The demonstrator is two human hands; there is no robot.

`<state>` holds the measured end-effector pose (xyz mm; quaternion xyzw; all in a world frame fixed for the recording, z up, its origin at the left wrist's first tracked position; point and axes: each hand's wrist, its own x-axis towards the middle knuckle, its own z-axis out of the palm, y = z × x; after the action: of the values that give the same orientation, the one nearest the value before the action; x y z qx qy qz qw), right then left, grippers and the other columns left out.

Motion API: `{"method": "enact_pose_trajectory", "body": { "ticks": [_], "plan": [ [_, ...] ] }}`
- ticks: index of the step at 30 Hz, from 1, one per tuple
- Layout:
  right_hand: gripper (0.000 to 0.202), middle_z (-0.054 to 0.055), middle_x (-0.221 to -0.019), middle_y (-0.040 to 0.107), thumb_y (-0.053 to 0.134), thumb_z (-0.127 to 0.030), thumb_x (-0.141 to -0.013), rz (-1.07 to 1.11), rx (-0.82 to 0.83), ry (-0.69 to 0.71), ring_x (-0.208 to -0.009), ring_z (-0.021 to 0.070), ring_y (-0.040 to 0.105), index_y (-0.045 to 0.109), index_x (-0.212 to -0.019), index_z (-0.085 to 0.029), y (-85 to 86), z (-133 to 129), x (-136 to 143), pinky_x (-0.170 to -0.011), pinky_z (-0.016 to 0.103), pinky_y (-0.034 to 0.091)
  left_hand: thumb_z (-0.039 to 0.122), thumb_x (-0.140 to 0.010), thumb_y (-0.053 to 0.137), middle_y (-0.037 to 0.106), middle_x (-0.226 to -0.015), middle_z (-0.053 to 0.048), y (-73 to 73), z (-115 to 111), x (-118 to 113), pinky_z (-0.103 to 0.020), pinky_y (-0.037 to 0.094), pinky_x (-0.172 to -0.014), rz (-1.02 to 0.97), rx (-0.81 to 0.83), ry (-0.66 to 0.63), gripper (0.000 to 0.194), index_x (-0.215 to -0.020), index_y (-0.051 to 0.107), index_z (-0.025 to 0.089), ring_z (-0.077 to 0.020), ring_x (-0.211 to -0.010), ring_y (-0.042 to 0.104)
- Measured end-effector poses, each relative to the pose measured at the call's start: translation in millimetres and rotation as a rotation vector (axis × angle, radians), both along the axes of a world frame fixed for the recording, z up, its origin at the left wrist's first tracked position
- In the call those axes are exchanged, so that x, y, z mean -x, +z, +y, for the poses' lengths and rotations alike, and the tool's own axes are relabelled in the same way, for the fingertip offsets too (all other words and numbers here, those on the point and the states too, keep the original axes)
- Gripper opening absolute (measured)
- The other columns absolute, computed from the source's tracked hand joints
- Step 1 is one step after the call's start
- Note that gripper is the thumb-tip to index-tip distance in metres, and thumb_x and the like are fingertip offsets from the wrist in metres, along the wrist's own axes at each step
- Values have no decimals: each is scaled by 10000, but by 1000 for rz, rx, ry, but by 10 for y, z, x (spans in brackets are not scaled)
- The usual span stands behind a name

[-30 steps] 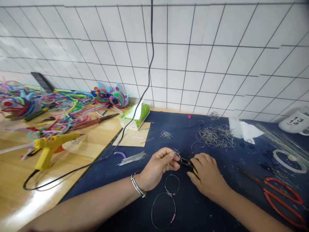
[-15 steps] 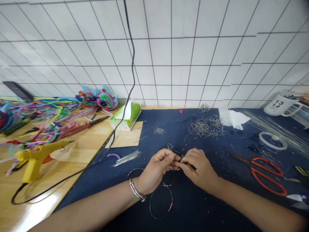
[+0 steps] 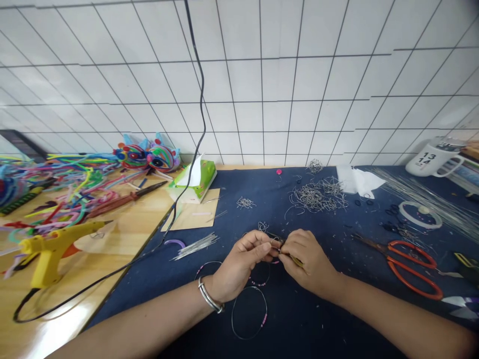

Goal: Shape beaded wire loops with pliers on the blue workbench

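Observation:
My left hand (image 3: 243,264), with a silver bangle (image 3: 210,295) at the wrist, pinches a thin wire (image 3: 276,244) between thumb and fingers. My right hand (image 3: 309,262) is closed right beside it, fingertips meeting at the wire. A tool with a yellowish handle (image 3: 298,261) shows under the right fingers; most of it is hidden, so I cannot tell its kind. Below the hands lies a wire hoop with pink beads (image 3: 232,319). Another beaded hoop (image 3: 268,274) shows partly between the hands, and a third (image 3: 208,263) lies behind my left wrist.
Orange-handled scissors (image 3: 413,286) lie at right, near a white ring (image 3: 430,226) and a mug (image 3: 430,159). A tangle of wire pieces (image 3: 318,195) sits behind the hands. Cut wires (image 3: 196,246), a tissue pack (image 3: 204,182) and a yellow glue gun (image 3: 50,254) with a trailing cord are at left.
The view has shifted slightly, so most things sit a little further left. Both hands stay together at the wire, with the right fingers slightly turned.

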<state>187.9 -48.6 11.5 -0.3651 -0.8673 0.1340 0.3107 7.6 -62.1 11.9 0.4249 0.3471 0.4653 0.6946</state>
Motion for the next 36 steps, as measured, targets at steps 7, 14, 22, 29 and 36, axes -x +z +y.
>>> {"method": "enact_pose_trajectory", "body": {
  "ticks": [7,14,22,29,36],
  "plan": [
    [165,17,-690,545,462,-196,-821,41,24,1,-748,158,477,533,-672,-185,-13,8,9,-711,324,360,220,-801,580,635,-926,-79,-10,10,-1,-285,450,-726,-5,-2,3,104,-857,551,138,-147,-788,586],
    [119,16,-696,533,457,-163,-812,76,82,-24,-733,160,485,528,-719,-185,5,11,17,-709,323,379,187,-806,569,632,-927,-54,-7,38,51,-249,427,-720,4,-12,34,70,-856,542,147,-127,-770,579],
    [131,11,-683,528,460,-182,-816,109,87,-6,-710,149,481,530,-706,-193,7,16,13,-685,314,393,180,-763,619,636,-917,-49,-21,49,62,-222,413,-658,-3,-14,50,163,-906,544,155,-109,-729,576],
    [133,23,-706,525,448,-184,-833,113,111,-30,-743,162,491,519,-721,-193,27,11,14,-706,325,399,178,-751,639,612,-861,-32,-62,60,84,-214,405,-634,-20,-41,65,268,-995,528,166,-100,-704,556],
    [120,22,-714,530,453,-188,-835,124,101,-27,-737,158,489,517,-734,-194,30,6,11,-713,331,399,164,-756,632,577,-814,-28,-51,62,92,-217,402,-659,-20,-51,-13,263,-1008,562,141,-85,-689,509]
  ]
}}
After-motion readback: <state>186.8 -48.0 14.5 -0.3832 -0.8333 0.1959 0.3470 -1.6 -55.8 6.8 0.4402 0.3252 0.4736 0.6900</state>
